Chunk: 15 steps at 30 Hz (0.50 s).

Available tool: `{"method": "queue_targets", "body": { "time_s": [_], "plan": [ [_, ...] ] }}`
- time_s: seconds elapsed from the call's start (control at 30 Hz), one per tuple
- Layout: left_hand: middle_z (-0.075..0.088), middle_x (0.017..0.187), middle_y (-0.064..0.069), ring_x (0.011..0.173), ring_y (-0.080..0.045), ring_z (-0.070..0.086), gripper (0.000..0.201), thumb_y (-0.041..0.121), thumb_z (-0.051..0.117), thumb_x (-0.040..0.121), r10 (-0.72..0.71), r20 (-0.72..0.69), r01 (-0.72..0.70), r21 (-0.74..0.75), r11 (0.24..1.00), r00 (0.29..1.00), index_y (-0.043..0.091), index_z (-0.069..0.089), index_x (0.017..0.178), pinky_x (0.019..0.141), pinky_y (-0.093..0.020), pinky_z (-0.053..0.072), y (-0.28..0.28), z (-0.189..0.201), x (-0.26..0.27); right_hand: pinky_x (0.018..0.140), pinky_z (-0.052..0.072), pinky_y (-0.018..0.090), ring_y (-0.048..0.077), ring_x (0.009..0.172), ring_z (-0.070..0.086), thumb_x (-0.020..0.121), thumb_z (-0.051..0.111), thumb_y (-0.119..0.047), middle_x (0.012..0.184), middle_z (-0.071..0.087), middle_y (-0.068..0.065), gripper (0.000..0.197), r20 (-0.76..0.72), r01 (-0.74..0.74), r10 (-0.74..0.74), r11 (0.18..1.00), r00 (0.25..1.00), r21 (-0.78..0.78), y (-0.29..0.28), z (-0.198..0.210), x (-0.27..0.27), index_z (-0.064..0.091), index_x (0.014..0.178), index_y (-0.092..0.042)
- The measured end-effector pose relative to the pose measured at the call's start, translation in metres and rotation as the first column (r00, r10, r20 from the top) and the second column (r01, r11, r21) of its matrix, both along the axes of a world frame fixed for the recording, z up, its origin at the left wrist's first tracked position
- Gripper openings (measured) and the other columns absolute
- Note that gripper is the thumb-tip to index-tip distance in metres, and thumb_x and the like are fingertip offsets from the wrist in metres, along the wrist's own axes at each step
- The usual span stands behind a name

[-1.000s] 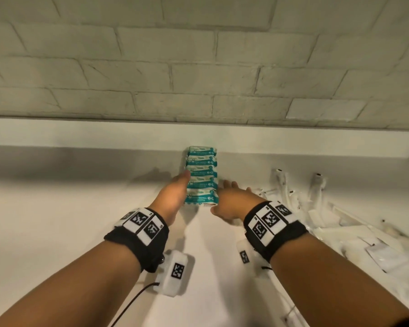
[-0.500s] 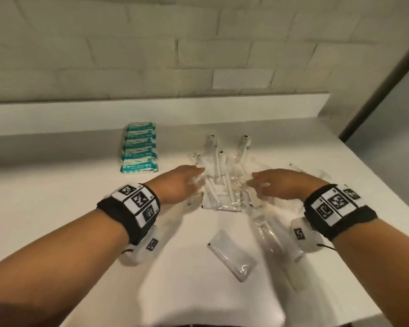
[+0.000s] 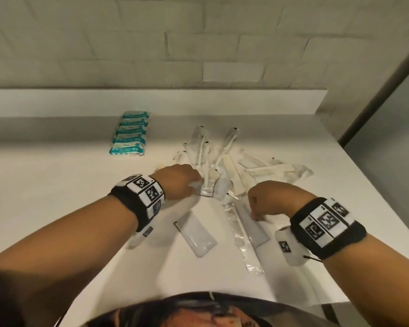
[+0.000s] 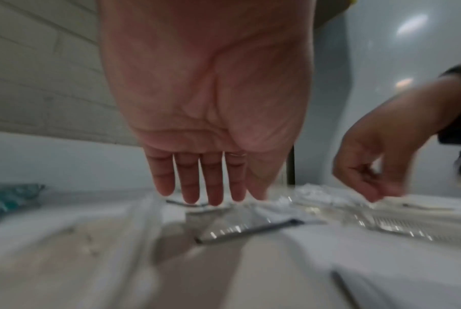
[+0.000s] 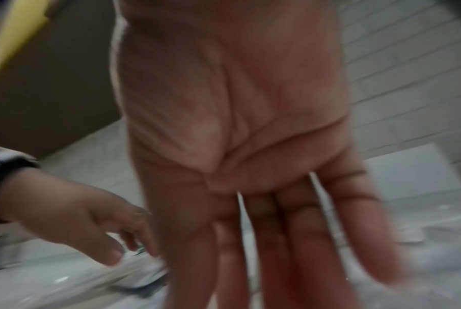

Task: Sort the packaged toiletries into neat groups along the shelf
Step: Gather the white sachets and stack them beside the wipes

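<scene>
My left hand (image 3: 177, 182) hangs over the near end of the scattered clear packets (image 3: 224, 166) in the middle of the shelf (image 3: 57, 185). In the left wrist view its fingers (image 4: 195, 179) point straight down, side by side and relaxed, the tips just above a clear wrapper; I cannot tell if they touch it, and they hold nothing.

My right hand (image 3: 272, 199) is toward the right edge of the shelf, nearer the front, above a flat clear packet (image 3: 253, 225). The right wrist view shows those fingers (image 5: 298, 240) long and loosely spread, gripping nothing. From the head view the fingertips reach down onto that packet, though blur hides the contact.

The teal packs (image 3: 130, 133) stand in a tidy row of about 6 near the back edge, left of the clear pile and well apart from both hands. Another flat clear packet (image 3: 196, 234) lies alone toward the front edge, between my wrists. The clear-wrapped items with long white handles fan out unsorted toward the back and the right edge.
</scene>
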<state>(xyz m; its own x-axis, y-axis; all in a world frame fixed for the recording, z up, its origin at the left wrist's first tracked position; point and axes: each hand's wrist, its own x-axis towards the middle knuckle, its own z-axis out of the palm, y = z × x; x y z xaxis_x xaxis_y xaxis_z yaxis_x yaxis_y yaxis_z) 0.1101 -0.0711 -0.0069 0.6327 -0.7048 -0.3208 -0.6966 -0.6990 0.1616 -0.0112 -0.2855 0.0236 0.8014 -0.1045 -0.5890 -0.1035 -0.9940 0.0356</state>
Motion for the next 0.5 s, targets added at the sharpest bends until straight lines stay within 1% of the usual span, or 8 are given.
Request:
{"method": "queue_targets", "body": {
  "time_s": [0.03, 0.1, 0.2, 0.27, 0.3, 0.37, 0.4, 0.5],
  "plan": [
    [0.051, 0.128, -0.001, 0.118, -0.024, 0.049, 0.045, 0.037, 0.059, 0.088, 0.008, -0.004, -0.008, 0.013, 1.0, 1.0, 0.028, 0.05, 0.131, 0.097, -0.038, 0.042, -0.005, -0.004, -0.004, 0.072, 0.049, 0.029, 0.018, 0.089, 0.06, 0.08, 0.067, -0.046, 0.098, 0.064, -0.002, 0.039, -0.027, -0.009, 0.009, 1.0, 1.0, -0.003, 0.002, -0.005, -0.006, 0.062, 0.103, -0.016],
    [0.051, 0.125, -0.001, 0.114, -0.025, 0.05, 0.055, 0.04, 0.068, 0.081, 0.083, 0.045, -0.083, -0.001, 0.997, 0.996, 0.03, 0.047, 0.131, 0.093, -0.038, 0.044, -0.012, -0.012, -0.012, 0.071, 0.047, 0.03, 0.018, 0.09, 0.06, 0.067, 0.071, -0.063, 0.101, 0.062, -0.003, 0.066, 0.023, 0.022, -0.023, 0.999, 0.999, 0.027, 0.003, -0.017, -0.016, 0.054, 0.112, -0.018],
    [0.053, 0.128, -0.004, 0.114, -0.026, 0.052, 0.069, 0.043, 0.074, 0.074, 0.204, 0.039, -0.205, 0.017, 0.979, 0.978, 0.024, 0.044, 0.133, 0.094, -0.038, 0.046, -0.014, -0.012, -0.016, 0.076, 0.045, 0.032, 0.023, 0.102, 0.06, 0.063, 0.076, -0.063, 0.114, 0.061, 0.002, 0.083, 0.073, 0.042, -0.047, 0.997, 0.996, 0.069, 0.004, -0.03, -0.018, 0.046, 0.122, -0.014],
    [0.054, 0.126, -0.003, 0.112, -0.024, 0.054, 0.069, 0.043, 0.077, 0.072, 0.276, -0.039, -0.274, 0.045, 0.961, 0.96, 0.02, 0.047, 0.129, 0.091, -0.036, 0.047, -0.01, -0.009, -0.019, 0.075, 0.046, 0.031, 0.023, 0.099, 0.059, 0.065, 0.08, -0.054, 0.114, 0.061, 0.003, 0.079, 0.077, 0.041, -0.05, 0.992, 0.996, 0.121, 0.003, -0.033, -0.015, 0.046, 0.123, -0.013],
    [0.055, 0.122, -0.004, 0.107, -0.024, 0.055, 0.06, 0.043, 0.077, 0.072, 0.283, -0.057, -0.28, 0.056, 0.958, 0.957, 0.018, 0.051, 0.121, 0.086, -0.033, 0.047, -0.007, -0.009, -0.019, 0.071, 0.044, 0.03, 0.022, 0.094, 0.058, 0.066, 0.081, -0.049, 0.111, 0.061, 0.003, 0.074, 0.083, 0.037, -0.05, 0.988, 0.995, 0.152, 0.002, -0.034, -0.015, 0.046, 0.121, -0.013],
    [0.058, 0.11, -0.005, 0.092, -0.021, 0.055, 0.035, 0.043, 0.074, 0.075, 0.271, -0.046, -0.269, 0.049, 0.962, 0.962, 0.02, 0.053, 0.092, 0.073, -0.029, 0.042, 0.001, -0.008, -0.023, 0.062, 0.039, 0.027, 0.019, 0.086, 0.054, 0.07, 0.08, -0.044, 0.101, 0.058, -0.001, 0.063, 0.085, 0.024, -0.041, 0.979, 0.996, 0.2, -0.003, -0.033, -0.017, 0.047, 0.114, -0.015],
    [0.058, 0.102, -0.004, 0.085, -0.02, 0.053, 0.032, 0.043, 0.072, 0.076, 0.267, -0.038, -0.267, 0.016, 0.964, 0.963, 0.021, 0.049, 0.08, 0.068, -0.028, 0.038, 0.004, -0.005, -0.026, 0.062, 0.037, 0.026, 0.018, 0.084, 0.051, 0.072, 0.079, -0.042, 0.097, 0.054, -0.003, 0.056, 0.079, 0.009, -0.025, 0.981, 0.997, 0.195, -0.007, -0.031, -0.017, 0.048, 0.11, -0.015],
    [0.05, 0.081, 0.001, 0.071, -0.016, 0.045, 0.04, 0.046, 0.069, 0.08, 0.248, -0.064, -0.254, -0.118, 0.96, 0.967, 0.02, 0.042, 0.067, 0.059, -0.029, 0.031, 0.014, 0.012, -0.041, 0.066, 0.039, 0.028, 0.019, 0.083, 0.049, 0.08, 0.072, -0.029, 0.093, 0.053, -0.001, 0.031, 0.112, -0.081, 0.071, 0.993, 0.991, 0.084, -0.022, -0.014, -0.01, 0.051, 0.1, -0.017]
  ]
}}
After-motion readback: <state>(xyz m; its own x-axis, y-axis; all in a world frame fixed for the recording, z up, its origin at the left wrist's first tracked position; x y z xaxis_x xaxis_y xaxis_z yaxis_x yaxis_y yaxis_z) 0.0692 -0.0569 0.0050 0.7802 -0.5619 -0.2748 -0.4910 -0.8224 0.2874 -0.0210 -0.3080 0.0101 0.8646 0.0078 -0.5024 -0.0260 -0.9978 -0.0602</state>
